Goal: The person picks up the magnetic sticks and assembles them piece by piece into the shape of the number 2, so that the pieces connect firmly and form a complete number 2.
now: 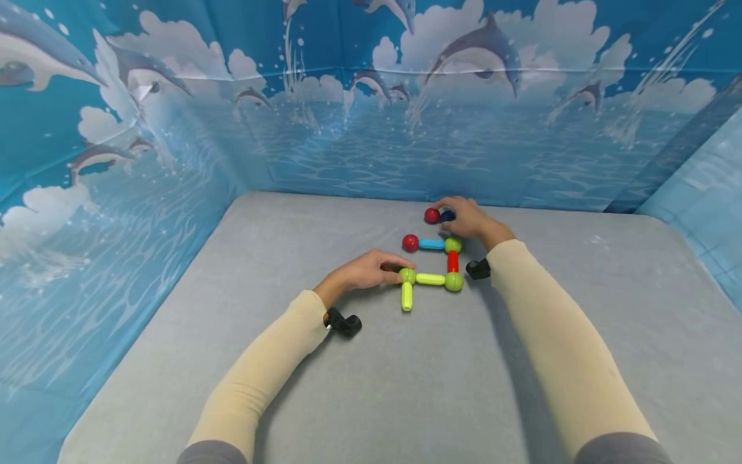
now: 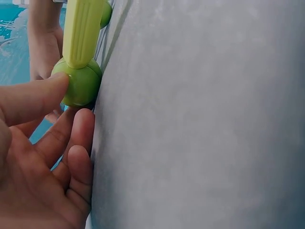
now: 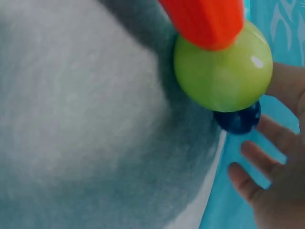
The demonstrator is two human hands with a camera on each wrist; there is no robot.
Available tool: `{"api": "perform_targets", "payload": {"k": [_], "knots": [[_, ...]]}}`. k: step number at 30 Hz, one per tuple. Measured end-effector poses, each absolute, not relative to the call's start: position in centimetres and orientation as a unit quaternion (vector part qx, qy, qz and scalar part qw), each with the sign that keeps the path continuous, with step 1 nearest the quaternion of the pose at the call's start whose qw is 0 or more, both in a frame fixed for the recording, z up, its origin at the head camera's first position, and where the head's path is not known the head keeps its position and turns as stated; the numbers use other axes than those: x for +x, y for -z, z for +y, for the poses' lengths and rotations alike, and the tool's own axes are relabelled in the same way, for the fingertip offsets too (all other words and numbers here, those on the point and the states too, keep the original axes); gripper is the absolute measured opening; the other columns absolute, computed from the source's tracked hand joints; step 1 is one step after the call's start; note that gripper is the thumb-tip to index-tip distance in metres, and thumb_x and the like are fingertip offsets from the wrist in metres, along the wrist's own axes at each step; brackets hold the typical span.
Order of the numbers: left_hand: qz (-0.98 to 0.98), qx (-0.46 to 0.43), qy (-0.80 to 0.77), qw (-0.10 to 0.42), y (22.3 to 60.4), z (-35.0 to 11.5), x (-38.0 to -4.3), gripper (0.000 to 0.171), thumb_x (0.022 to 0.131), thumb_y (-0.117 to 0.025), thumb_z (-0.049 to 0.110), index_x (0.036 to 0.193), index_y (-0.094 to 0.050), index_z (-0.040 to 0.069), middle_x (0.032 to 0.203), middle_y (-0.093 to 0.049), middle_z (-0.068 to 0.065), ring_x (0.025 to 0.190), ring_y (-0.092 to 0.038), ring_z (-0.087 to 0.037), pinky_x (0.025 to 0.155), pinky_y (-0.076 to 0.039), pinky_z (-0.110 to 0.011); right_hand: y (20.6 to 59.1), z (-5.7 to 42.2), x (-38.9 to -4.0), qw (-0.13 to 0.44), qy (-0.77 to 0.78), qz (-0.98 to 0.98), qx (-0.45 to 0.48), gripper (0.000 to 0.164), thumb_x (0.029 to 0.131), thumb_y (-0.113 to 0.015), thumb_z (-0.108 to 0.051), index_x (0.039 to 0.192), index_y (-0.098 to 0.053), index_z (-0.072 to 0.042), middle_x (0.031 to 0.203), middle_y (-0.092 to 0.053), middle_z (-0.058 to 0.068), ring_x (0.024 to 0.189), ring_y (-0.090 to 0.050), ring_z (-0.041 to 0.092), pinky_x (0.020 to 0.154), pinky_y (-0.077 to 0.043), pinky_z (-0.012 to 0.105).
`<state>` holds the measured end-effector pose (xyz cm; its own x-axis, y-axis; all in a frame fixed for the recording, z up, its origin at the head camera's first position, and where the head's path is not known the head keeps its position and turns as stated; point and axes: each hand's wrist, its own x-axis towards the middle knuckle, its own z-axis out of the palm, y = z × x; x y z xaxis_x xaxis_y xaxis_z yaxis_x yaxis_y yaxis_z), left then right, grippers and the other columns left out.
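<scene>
My left hand [image 1: 371, 269] pinches a green ball [image 2: 81, 86] between thumb and fingers. From that ball a yellow-green rod [image 1: 407, 298] points toward me, and another yellow-green rod [image 1: 431, 279] leads right to a second green ball [image 1: 454, 281]. A red rod [image 1: 453, 261] joins this to a far green ball [image 1: 453, 245], from which a light blue rod [image 1: 431, 244] runs left to a red ball [image 1: 410, 243]. Beyond them, my right hand [image 1: 466, 218] has thumb and fingers around a dark blue ball [image 3: 238, 120], partly hidden behind the green one in the right wrist view.
A loose red ball [image 1: 431, 216] lies just left of the dark blue one. The grey tabletop [image 1: 406, 380] ends at a dolphin-print curtain [image 1: 348, 148] along the back and left. Black wrist cameras [image 1: 346, 324] hang close over the surface.
</scene>
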<state>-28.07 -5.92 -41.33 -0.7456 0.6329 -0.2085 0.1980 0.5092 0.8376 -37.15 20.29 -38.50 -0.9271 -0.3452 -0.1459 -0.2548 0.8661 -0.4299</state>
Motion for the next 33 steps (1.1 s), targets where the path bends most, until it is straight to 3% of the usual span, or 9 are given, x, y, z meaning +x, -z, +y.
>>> {"api": "perform_targets", "payload": {"k": [4,10,18,29,33], "knots": [[0.83,0.242,-0.434,0.253,41.2,-6.2,-27.9,0.038,0.097,-0.062,0.012,0.134,-0.064,0.02,0.139,-0.061,0.0,0.122,-0.055,-0.014,0.096,-0.046,-0.029,38.7,20.0,-37.2,0.096,0.243,0.954,-0.147,0.043,0.099,-0.058,-0.014,0.141,-0.049,-0.011,0.152,-0.041,0.021,0.139,-0.033,0.041,0.113,-0.034,0.061],[0.831,0.248,-0.429,0.254,41.3,-6.1,-27.7,0.037,0.098,-0.062,0.014,0.134,-0.064,0.022,0.138,-0.062,0.001,0.111,-0.055,-0.012,0.087,-0.045,-0.024,39.1,20.1,-36.9,0.113,0.254,0.951,-0.136,0.044,0.099,-0.057,-0.011,0.142,-0.048,-0.01,0.148,-0.046,0.021,0.134,-0.041,0.039,0.111,-0.04,0.056],[0.827,0.245,-0.435,0.258,41.1,-5.9,-27.8,0.037,0.098,-0.061,0.013,0.134,-0.064,0.021,0.139,-0.062,0.0,0.113,-0.055,-0.013,0.088,-0.045,-0.025,39.3,20.4,-36.9,0.097,0.268,0.952,-0.115,0.034,0.098,-0.06,-0.009,0.13,-0.05,-0.008,0.146,-0.049,0.019,0.13,-0.042,0.037,0.109,-0.041,0.055],[0.826,0.252,-0.429,0.266,41.1,-5.5,-27.9,0.039,0.098,-0.061,0.012,0.136,-0.063,0.02,0.14,-0.06,-0.001,0.112,-0.056,-0.013,0.089,-0.046,-0.024,38.4,22.1,-36.3,0.05,0.291,0.948,-0.118,0.035,0.097,-0.062,-0.012,0.13,-0.052,-0.007,0.14,-0.052,0.021,0.132,-0.043,0.04,0.108,-0.041,0.059],[0.834,0.25,-0.416,0.263,40.9,-5.7,-27.8,0.04,0.097,-0.063,0.011,0.135,-0.063,0.021,0.141,-0.06,0.0,0.113,-0.059,-0.016,0.089,-0.047,-0.025,37.3,22.8,-35.3,0.018,0.286,0.948,-0.137,0.039,0.097,-0.063,-0.012,0.133,-0.052,-0.006,0.139,-0.054,0.02,0.132,-0.04,0.04,0.11,-0.034,0.06]]}}
